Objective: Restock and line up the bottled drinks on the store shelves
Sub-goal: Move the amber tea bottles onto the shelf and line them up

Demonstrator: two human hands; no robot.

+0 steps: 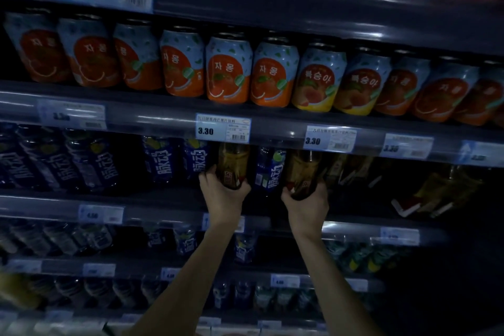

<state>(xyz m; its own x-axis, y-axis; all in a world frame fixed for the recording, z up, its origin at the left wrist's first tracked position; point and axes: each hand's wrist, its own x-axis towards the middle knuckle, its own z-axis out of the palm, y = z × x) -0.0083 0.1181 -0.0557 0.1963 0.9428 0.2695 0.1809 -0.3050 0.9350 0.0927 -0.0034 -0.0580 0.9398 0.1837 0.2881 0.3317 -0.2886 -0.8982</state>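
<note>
Both arms reach up to the dim third shelf. My left hand grips the bottom of an amber tea bottle, its top hidden behind the price rail. My right hand grips a second amber bottle the same way. A blue-labelled bottle stands on the shelf between the two held bottles. More blue bottles line the shelf to the left.
A row of orange and peach juice cans fills the shelf above, with price tags on its rail. Yellow-labelled bottles lie tilted at the right of the third shelf. Lower shelves hold several small bottles.
</note>
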